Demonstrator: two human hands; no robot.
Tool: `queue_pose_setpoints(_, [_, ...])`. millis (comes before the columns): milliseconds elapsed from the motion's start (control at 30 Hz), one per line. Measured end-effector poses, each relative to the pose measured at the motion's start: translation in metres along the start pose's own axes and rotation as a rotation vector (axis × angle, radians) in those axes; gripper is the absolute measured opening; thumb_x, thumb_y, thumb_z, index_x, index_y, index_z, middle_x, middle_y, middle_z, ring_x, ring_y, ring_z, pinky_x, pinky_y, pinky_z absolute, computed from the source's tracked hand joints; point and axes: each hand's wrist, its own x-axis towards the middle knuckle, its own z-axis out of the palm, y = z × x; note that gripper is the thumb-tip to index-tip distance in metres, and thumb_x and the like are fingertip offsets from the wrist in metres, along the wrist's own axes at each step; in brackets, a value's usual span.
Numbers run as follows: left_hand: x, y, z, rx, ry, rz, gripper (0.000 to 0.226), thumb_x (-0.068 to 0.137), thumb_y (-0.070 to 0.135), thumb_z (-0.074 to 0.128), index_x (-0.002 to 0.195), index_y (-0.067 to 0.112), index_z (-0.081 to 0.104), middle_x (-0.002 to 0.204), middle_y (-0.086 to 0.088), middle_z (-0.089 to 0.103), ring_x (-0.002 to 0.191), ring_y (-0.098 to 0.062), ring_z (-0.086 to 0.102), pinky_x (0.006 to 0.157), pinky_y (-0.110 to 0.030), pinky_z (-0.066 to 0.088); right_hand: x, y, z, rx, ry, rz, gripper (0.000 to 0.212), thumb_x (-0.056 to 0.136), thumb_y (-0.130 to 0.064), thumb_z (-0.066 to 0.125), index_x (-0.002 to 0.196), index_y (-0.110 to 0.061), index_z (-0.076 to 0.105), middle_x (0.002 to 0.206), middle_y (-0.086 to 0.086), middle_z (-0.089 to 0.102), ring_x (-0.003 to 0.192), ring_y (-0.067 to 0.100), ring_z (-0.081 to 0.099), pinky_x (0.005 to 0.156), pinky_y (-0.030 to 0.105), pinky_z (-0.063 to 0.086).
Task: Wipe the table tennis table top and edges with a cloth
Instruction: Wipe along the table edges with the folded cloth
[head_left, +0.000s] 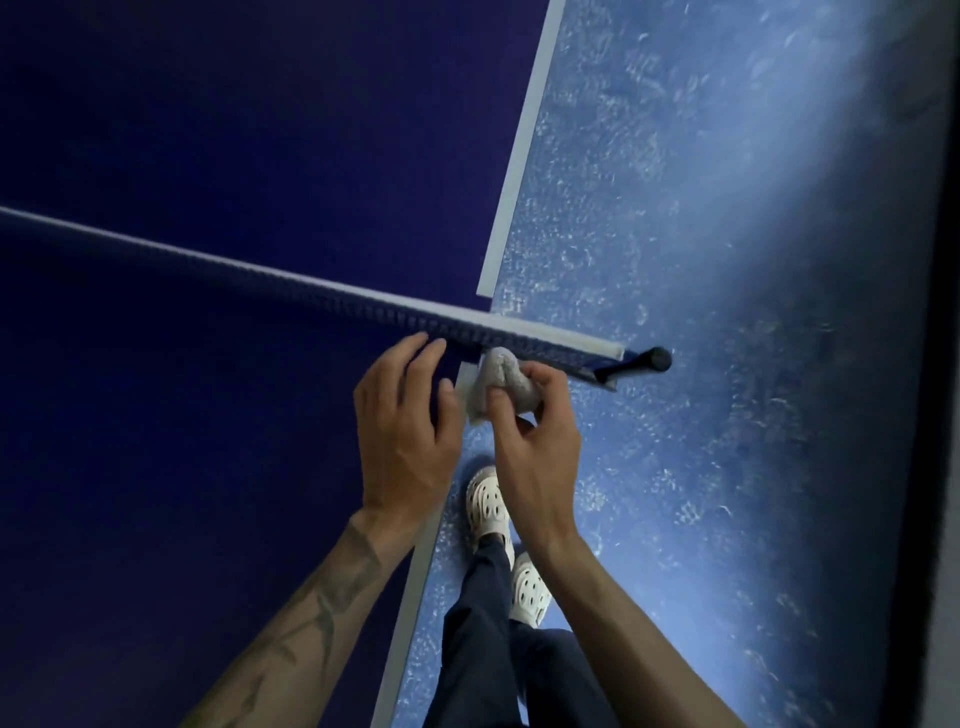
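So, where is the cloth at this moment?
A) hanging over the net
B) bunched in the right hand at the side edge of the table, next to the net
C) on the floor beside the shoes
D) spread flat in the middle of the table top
B: the right hand grips the bunched grey cloth against the side edge of the table, just by the net.

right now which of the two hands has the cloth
The right hand: its fingers curl round the bunched grey cloth beside the net. The left hand rests open on the table top, holding nothing.
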Motion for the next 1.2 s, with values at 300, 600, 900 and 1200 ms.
queue_pose_setpoints(300, [0.129,0.049,-0.029,-0.023,0.041,0.135,0.033,0.102,0.013,0.055,0.135,0.011,0.063,0.139,-0.007,0.058,0.128,-0.022,0.054,0.109,-0.03,0.036,0.065,-0.123,-0.034,0.062,0.024,-0.165,0.015,0.101,-0.016,0.068,0.114,-0.021,0.062,0.095,-0.014,0.069,0.085,0.0,0.066,0.072,0.016,0.053])
queue_pose_setpoints(600, [0.192,0.039,0.042,0.151,-0.356,0.064,0.039,0.102,0.013,0.054,0.141,0.01,0.058,0.14,-0.008,0.055,0.126,-0.028,0.053,0.106,-0.044,0.043,0.185,-0.068,-0.046,-0.269,-0.163,-0.038,0.013,0.103,-0.018,0.069,0.108,-0.011,0.059,0.069,-0.035,0.067,0.064,-0.014,0.061,0.06,0.005,0.042])
queue_pose_setpoints(900, [0.241,0.011,0.129,0.306,-0.298,0.03,0.044,0.106,0.02,0.049,0.149,0.008,0.053,0.158,-0.019,0.044,0.143,-0.038,0.042,0.117,-0.05,0.034,0.213,0.029,-0.007,-0.266,-0.534,0.306,0.021,0.098,-0.021,0.076,0.11,-0.014,0.059,0.095,-0.003,0.065,0.085,0.014,0.059,0.078,0.034,0.051])
queue_pose_setpoints(1200, [0.264,-0.006,0.165,0.327,-0.157,0.029,0.046,0.106,0.025,0.044,0.15,0.014,0.052,0.159,-0.012,0.044,0.147,-0.032,0.039,0.119,-0.049,0.033,0.27,0.025,0.006,-0.041,-0.428,0.262,0.018,0.104,-0.017,0.069,0.118,-0.014,0.057,0.117,0.002,0.067,0.105,0.018,0.066,0.091,0.035,0.059])
